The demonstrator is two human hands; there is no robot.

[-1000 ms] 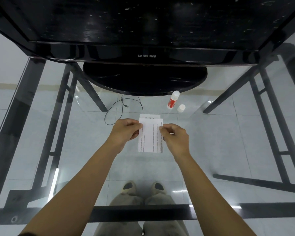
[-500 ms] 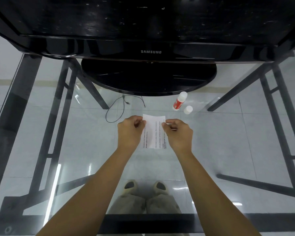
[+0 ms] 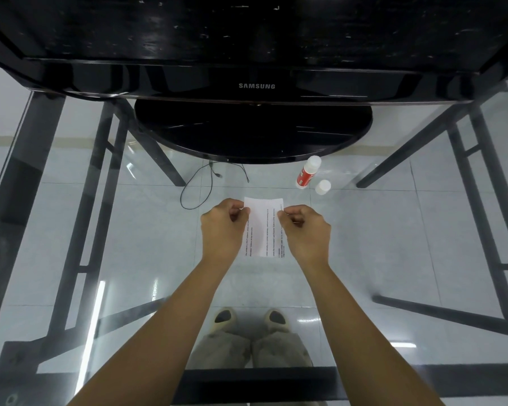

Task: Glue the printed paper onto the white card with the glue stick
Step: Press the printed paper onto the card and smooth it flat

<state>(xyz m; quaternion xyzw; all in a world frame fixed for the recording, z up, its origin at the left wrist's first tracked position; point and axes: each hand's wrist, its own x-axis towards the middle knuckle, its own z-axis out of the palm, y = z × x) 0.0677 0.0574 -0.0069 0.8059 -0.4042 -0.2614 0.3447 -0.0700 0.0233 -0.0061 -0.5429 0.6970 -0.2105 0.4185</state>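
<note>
A printed paper (image 3: 263, 227) with lines of small text is held over the glass table, between both hands. My left hand (image 3: 223, 230) pinches its upper left edge and my right hand (image 3: 304, 231) pinches its upper right edge. I cannot tell whether a white card lies under the paper; none shows apart from it. The glue stick (image 3: 308, 172), white with a red label, lies uncapped beyond my right hand. Its white cap (image 3: 323, 187) stands just right of it.
A black Samsung monitor (image 3: 255, 86) on a round stand (image 3: 252, 133) fills the far side of the glass table (image 3: 393, 230). A thin black cable (image 3: 200, 186) loops left of the paper. Dark table legs and my feet show through the glass.
Both hands slid up to the paper's top corners and the paper moved slightly away from me. The separate strip seen above the paper a second ago no longer shows. The camera shifted.
</note>
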